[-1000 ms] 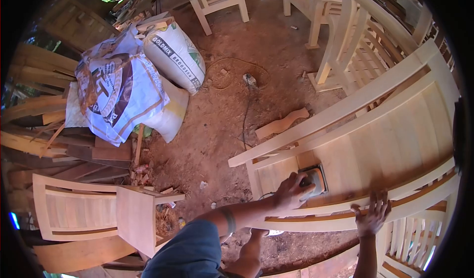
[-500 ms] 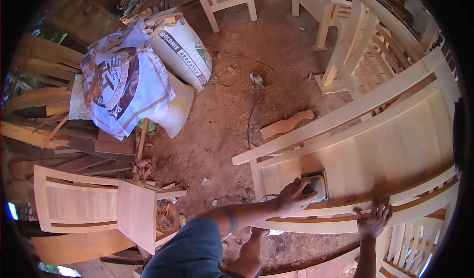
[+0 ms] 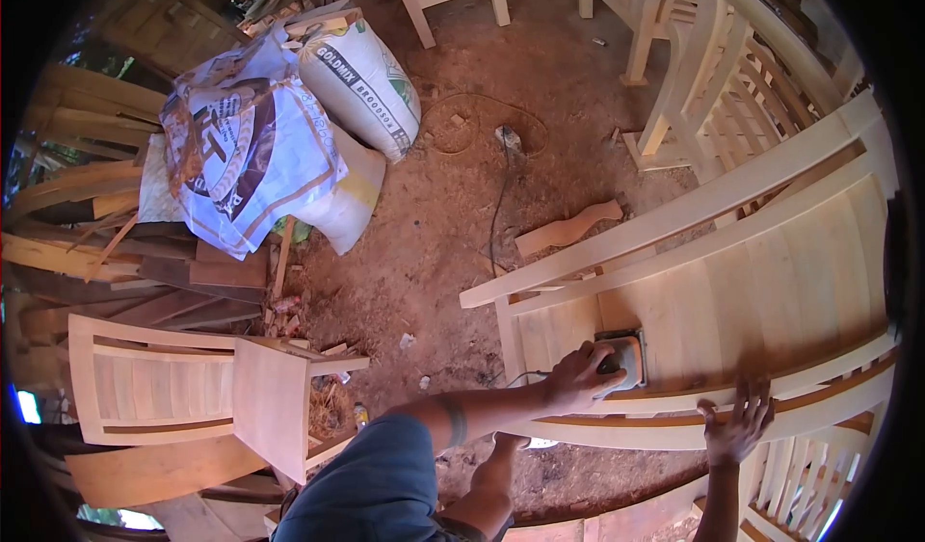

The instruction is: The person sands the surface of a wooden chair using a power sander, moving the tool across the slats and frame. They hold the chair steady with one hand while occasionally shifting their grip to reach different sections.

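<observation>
My left hand [image 3: 578,378] is wrapped round an electric sander [image 3: 631,359] with a grey and orange body. The sander's flat base lies against the slatted panel [image 3: 752,291] of a pale, unpainted wooden bench. A cord runs back from the tool under my left forearm. Fingers spread, my right hand [image 3: 737,426] lies over the curved rails [image 3: 665,433] along the bench's near side, to the right of the sander. Across the panel's far side runs a long straight rail [image 3: 665,205].
Bare wooden chairs stand at left [image 3: 164,378], at the top [image 3: 448,2] and at upper right [image 3: 732,79]. Stuffed sacks [image 3: 361,89] lean by stacked boards [image 3: 226,267]. A power cord [image 3: 496,205] and a curved wood offcut [image 3: 568,229] lie on the dirt floor.
The whole view has shifted slightly, with the floor items now a little further right and higher. My left hand still grips the sander near the same panel spot; my right hand stays on the rails.
</observation>
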